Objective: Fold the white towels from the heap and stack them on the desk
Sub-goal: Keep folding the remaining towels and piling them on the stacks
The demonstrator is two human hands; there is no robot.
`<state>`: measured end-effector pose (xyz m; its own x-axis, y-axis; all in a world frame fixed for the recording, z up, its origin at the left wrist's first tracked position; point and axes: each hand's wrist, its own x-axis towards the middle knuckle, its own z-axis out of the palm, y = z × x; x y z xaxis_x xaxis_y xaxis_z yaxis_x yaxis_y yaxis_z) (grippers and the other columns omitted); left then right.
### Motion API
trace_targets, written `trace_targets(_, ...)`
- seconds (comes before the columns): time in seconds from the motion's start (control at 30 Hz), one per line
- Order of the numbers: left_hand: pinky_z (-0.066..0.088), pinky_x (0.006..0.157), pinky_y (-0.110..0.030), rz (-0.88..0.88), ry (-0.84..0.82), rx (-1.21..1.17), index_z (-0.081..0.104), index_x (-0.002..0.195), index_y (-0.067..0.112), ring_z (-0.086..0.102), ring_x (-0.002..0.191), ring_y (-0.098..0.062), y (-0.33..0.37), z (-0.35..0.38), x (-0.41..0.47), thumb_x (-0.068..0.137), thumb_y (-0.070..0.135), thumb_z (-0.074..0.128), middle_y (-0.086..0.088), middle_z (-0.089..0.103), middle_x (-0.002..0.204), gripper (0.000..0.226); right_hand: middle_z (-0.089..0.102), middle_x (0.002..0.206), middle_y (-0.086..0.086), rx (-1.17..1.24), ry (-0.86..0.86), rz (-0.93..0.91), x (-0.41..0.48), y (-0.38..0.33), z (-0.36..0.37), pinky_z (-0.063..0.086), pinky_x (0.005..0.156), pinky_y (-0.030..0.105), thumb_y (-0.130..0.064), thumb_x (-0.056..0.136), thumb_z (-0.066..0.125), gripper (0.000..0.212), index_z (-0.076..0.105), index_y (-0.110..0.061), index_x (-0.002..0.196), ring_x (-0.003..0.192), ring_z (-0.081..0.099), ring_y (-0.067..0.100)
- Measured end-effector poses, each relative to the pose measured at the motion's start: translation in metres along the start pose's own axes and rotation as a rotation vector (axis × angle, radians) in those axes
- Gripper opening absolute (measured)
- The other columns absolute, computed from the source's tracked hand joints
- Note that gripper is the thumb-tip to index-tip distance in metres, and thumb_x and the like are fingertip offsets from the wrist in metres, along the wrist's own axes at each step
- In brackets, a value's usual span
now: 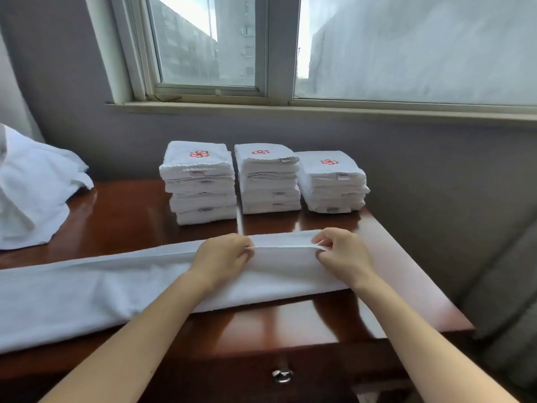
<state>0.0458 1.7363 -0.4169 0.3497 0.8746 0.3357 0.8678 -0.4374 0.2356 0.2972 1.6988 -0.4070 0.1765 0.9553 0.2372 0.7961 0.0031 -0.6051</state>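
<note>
Across the near half of the desk [377, 301], a long white towel [87, 292] lies as a lengthwise-folded band. Its left end runs out of view on the left and its right end stops short of the desk's right side. Both hands work its right portion: the left hand [220, 255] and the right hand [343, 251] sit side by side with a short span of cloth between them, knuckles up, forearms reaching in from the near edge. Each hand has its fingers curled with the thumb against them, pinching the towel's far edge, which rises slightly into a taut ridge between the two grips. I judge this to be the middle of one towel's fold: the lengthwise narrowing looks done or nearly so, and the crosswise folds are not yet made. The next move likely calls for squaring the layered edges, then carrying one end over the other until the band matches the footprint of the three stacks of folded towels [268, 178] at the far side. The heap [32, 187] at the far left holds more unfolded cloth, so the task seems only partway along.
</note>
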Motion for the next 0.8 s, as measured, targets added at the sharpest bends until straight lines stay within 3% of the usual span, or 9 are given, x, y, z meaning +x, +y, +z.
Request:
trace_targets(0.07, 0.044, 0.075, -0.030, 0.011, 0.009, 0.022, 0.067, 0.107, 0.028, 0.062, 0.103, -0.019, -0.001, 0.003, 0.008, 0.098, 0.037, 0.052, 0.008, 0.067, 0.109, 0.020, 0.068, 0.080, -0.016, 0.175, 0.037, 0.082, 0.006, 0.009, -0.002, 0.052, 0.074, 0.030, -0.015, 0.075, 0.067, 0.017, 0.067, -0.031, 0.079, 0.086, 0.065, 0.011)
trace_targets(0.17, 0.030, 0.064, -0.027, 0.055, 0.006, 0.045, 0.066, 0.096, 0.028, 0.062, 0.095, -0.018, -0.004, 0.005, 0.016, 0.097, 0.037, 0.053, 0.008, 0.066, 0.095, 0.016, 0.070, 0.078, -0.004, 0.389, 0.092, 0.135, 0.014, 0.019, 0.002, 0.052, 0.075, 0.038, -0.018, 0.078, 0.072, 0.004, 0.069, -0.020, 0.078, 0.082, 0.066, 0.020)
trace_targets(0.3, 0.024, 0.054, -0.014, 0.055, -0.024, -0.008, 0.053, 0.079, 0.033, 0.058, 0.083, -0.015, -0.013, 0.007, 0.026, 0.096, 0.038, 0.055, 0.014, 0.050, 0.071, 0.018, 0.067, 0.081, -0.002, 0.232, 0.119, 0.118, 0.028, 0.023, 0.009, 0.050, 0.075, 0.040, -0.030, 0.092, 0.057, 0.015, 0.063, -0.017, 0.085, 0.083, 0.062, 0.023)
trace_targets(0.43, 0.031, 0.063, -0.026, 0.048, -0.066, -0.007, 0.062, 0.094, 0.032, 0.059, 0.087, -0.014, -0.014, 0.012, 0.039, 0.094, 0.046, 0.055, 0.012, 0.065, 0.086, 0.015, 0.065, 0.091, 0.005, -0.097, 0.097, 0.056, 0.037, 0.033, 0.011, 0.042, 0.068, 0.037, -0.037, 0.101, 0.042, 0.026, 0.058, -0.018, 0.094, 0.091, 0.059, 0.030)
trace_targets(0.5, 0.034, 0.068, -0.027, 0.029, -0.069, -0.061, 0.062, 0.107, 0.034, 0.059, 0.086, -0.011, -0.011, 0.018, 0.040, 0.092, 0.047, 0.059, 0.016, 0.062, 0.090, 0.020, 0.067, 0.098, 0.007, -0.213, 0.089, 0.051, 0.040, 0.040, 0.008, 0.039, 0.068, 0.036, -0.038, 0.102, 0.038, 0.029, 0.059, -0.018, 0.102, 0.096, 0.059, 0.032)
trace_targets(0.63, 0.048, 0.071, -0.028, 0.088, 0.111, -0.173, 0.060, 0.125, 0.029, 0.061, 0.086, -0.011, -0.008, 0.030, 0.031, 0.086, 0.032, 0.071, 0.015, 0.059, 0.101, 0.040, 0.068, 0.104, 0.007, -0.290, 0.099, 0.065, 0.043, 0.045, 0.007, 0.039, 0.069, 0.035, -0.042, 0.102, 0.035, 0.033, 0.059, -0.021, 0.110, 0.099, 0.061, 0.032)
trace_targets(0.8, 0.054, 0.066, -0.034, 0.389, 0.321, -0.099, 0.074, 0.107, 0.015, 0.066, 0.083, -0.020, 0.000, 0.024, 0.033, 0.075, -0.001, 0.073, 0.001, 0.066, 0.105, 0.036, 0.060, 0.129, -0.002, -0.162, 0.047, 0.151, 0.046, 0.037, 0.006, 0.041, 0.082, 0.033, -0.039, 0.095, 0.046, 0.039, 0.054, -0.029, 0.131, 0.117, 0.055, 0.024)
